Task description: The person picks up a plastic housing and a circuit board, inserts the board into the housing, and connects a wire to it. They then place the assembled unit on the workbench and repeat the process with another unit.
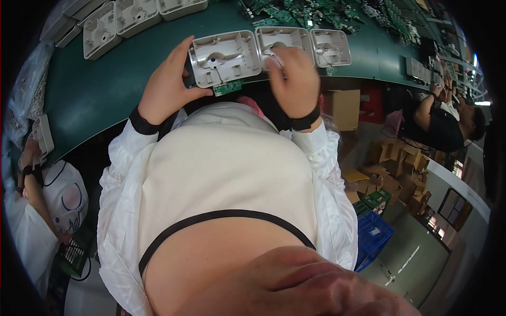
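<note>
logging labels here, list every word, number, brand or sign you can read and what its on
None readable.
Held casing: no text seen.
Green board beside it: any print too small.
White cloth, far left: marks unclear.
Blue crate: pale patch too small.

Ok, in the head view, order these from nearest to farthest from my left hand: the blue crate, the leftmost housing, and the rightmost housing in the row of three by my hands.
From your left hand:
1. Leftmost housing: just right of it, at your fingers.
2. Rightmost housing: far right end of that row.
3. Blue crate: lower right, below bench level.
</note>
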`<action>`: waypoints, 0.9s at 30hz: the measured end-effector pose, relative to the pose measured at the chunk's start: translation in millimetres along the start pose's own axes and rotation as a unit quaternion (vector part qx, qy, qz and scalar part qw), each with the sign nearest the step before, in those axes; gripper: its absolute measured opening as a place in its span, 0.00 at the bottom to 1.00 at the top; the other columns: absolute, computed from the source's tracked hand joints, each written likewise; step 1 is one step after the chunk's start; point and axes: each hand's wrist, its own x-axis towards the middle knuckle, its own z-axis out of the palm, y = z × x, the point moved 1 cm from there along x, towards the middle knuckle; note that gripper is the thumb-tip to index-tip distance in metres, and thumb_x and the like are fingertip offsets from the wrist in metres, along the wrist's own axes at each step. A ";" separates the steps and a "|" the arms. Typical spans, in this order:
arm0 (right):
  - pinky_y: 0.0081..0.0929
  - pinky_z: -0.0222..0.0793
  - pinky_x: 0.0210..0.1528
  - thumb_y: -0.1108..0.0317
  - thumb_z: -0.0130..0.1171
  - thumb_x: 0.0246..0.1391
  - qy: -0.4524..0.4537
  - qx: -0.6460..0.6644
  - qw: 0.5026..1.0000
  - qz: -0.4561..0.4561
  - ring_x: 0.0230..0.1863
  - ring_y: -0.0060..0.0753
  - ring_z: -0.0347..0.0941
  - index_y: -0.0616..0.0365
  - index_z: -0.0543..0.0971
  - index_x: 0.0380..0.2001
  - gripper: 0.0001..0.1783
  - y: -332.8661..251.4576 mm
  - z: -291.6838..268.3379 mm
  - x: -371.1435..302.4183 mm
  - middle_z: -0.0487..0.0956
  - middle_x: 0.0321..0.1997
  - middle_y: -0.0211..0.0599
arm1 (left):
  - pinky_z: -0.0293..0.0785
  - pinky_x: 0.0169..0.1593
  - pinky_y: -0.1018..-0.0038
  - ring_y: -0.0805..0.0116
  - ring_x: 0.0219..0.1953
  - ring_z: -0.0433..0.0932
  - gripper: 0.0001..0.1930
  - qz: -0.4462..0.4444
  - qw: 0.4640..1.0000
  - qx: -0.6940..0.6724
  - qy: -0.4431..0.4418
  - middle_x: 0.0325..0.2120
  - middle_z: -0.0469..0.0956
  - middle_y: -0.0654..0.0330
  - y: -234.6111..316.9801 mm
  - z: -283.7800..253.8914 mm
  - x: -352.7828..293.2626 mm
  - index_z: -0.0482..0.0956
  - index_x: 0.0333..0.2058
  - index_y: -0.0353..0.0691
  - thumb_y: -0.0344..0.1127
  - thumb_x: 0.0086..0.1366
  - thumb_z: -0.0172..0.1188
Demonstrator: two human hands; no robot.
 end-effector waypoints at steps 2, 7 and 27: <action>0.41 0.76 0.40 0.64 0.67 0.58 0.022 -0.104 0.992 0.075 0.40 0.50 0.78 0.59 0.82 0.38 0.10 20.0 -15.7 -1.5 0.82 0.40 0.38 | 0.80 0.44 0.70 0.59 0.39 0.80 0.59 -0.001 1.000 -0.021 -0.004 0.62 0.70 0.45 -2.7 5.4 2.3 0.55 0.72 0.36 0.36 0.43 0.82; 0.42 0.75 0.39 0.57 0.66 0.57 -0.073 -0.238 0.939 0.237 0.39 0.55 0.78 0.60 0.83 0.35 0.15 64.8 -30.8 -12.1 0.81 0.35 0.43 | 0.81 0.48 0.69 0.57 0.47 0.80 0.59 0.019 0.996 -0.093 -0.002 0.64 0.66 0.45 -0.7 16.7 4.9 0.54 0.72 0.35 0.32 0.43 0.82; 0.45 0.77 0.43 0.52 0.65 0.55 0.005 -0.279 0.899 0.337 0.40 0.56 0.82 0.56 0.88 0.36 0.18 246.4 -154.6 -58.6 0.85 0.36 0.46 | 0.76 0.60 0.64 0.44 0.60 0.73 0.58 0.151 0.975 -0.147 -0.072 0.63 0.62 0.39 115.8 146.3 137.6 0.54 0.68 0.25 0.37 0.44 0.83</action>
